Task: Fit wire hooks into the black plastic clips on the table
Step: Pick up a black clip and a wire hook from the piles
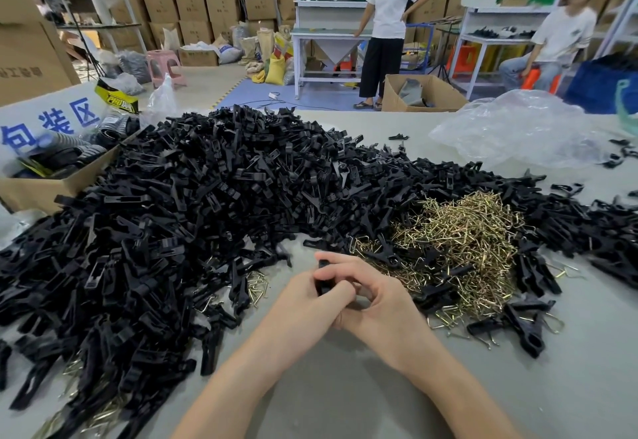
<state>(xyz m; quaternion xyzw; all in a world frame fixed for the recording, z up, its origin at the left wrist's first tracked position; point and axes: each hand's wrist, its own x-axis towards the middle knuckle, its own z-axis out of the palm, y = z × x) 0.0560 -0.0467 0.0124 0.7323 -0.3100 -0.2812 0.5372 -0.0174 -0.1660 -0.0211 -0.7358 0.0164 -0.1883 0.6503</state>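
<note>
Both hands meet at the table's middle front around one black plastic clip [323, 274], which stands upright between them. My left hand [310, 304] grips its lower part. My right hand [373, 297] curls over it from the right, fingers laid across the clip's top. No wire hook is visible in my hands; the fingers hide most of the clip. A huge heap of black clips [193, 204] fills the left and middle of the table. A pile of brass-coloured wire hooks [466, 249] lies just right of my hands, with stray clips on it.
A cardboard box [41, 190] of dark parts stands at the left edge. A crumpled clear plastic bag [518, 128] lies at the back right. More clips [614, 231] spread along the right. Two people stand and sit by shelving beyond the table. Bare grey tabletop [345, 397] shows near me.
</note>
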